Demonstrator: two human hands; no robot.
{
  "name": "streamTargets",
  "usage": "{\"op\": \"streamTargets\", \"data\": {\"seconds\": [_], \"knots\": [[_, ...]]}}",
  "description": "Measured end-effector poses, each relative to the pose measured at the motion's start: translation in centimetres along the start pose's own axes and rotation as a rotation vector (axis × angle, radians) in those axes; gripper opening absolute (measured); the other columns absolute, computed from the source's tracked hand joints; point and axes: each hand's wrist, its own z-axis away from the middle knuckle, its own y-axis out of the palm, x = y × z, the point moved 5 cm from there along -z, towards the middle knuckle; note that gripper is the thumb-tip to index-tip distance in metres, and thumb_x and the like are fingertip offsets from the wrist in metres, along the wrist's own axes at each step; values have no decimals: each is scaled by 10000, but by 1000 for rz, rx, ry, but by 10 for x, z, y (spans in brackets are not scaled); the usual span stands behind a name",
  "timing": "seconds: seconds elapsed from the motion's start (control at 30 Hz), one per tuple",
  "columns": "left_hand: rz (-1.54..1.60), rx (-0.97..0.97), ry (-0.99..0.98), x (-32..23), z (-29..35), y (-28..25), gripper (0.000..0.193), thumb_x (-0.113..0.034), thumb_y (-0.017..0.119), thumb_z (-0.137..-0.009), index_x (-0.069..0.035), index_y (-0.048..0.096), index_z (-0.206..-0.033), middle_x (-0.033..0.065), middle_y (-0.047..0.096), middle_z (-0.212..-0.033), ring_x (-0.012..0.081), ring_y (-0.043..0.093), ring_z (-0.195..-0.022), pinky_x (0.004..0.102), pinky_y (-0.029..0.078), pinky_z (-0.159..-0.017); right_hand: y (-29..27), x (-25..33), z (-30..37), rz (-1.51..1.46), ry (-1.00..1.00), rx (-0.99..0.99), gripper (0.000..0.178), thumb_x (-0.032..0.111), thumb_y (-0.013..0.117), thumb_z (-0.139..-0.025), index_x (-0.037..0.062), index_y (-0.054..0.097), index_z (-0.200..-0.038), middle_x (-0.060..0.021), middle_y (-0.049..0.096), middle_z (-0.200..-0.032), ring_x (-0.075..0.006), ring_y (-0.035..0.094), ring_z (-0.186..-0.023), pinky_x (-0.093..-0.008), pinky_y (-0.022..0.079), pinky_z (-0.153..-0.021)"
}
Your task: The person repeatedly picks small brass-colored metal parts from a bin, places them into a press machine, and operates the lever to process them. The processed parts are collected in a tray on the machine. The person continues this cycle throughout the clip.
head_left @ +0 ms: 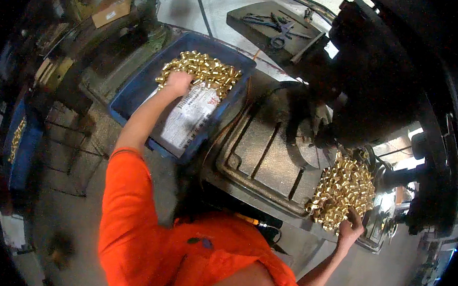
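My left hand (179, 82) reaches into a blue plastic bin (129, 96), at the near left edge of a heap of small brass-coloured fittings (204, 68). Its fingers curl down, and whatever they hold is hidden. White printed paper (188, 117) lies in the near part of the bin, partly under the heap. On the right, my right hand (350, 231) is at the near edge of another heap of the same fittings (344, 187). Thumb and fingers there stand apart, with nothing visible between them.
Between the two heaps lies a slotted metal machine table (257, 147) with a raised rim. Dark machinery (358, 83) rises behind it. Hand tools lie on a metal plate (252, 26) at the back. Another blue bin (23, 156) with brass pieces stands far left.
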Motion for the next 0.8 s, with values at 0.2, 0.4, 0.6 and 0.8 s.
{"op": "streamTargets", "data": {"seconds": [0.2,0.4,0.6,0.8], "knots": [[400,-199,-107,0,28,-57,313,-235,626,-730,-32,584,-965,111,634,-759,256,613,-673,389,464,-625,2,40,22,15,-70,29,400,-36,507,-587,-33,615,-972,-141,633,-926,-208,595,-887,-308,453,-812],[1669,247,81,-115,115,-147,341,-168,585,-808,62,530,-1053,78,590,-709,147,568,-530,269,457,-535,78,143,53,-93,-498,575,448,50,579,-520,31,611,-967,-150,597,-1027,-321,564,-953,-374,449,-817],[1459,432,419,-242,170,-106,198,-160,564,-846,27,606,-892,57,586,-690,133,542,-491,270,432,-386,168,159,86,-35,-781,848,433,137,603,-545,70,612,-972,-168,574,-999,-352,541,-911,-426,462,-752],[1410,792,287,-280,192,-94,241,-208,569,-860,21,622,-807,38,572,-606,114,506,-439,252,395,-356,159,130,96,-161,-804,669,217,205,631,-527,24,560,-623,-202,548,-603,-402,542,-597,-462,446,-532]]}}
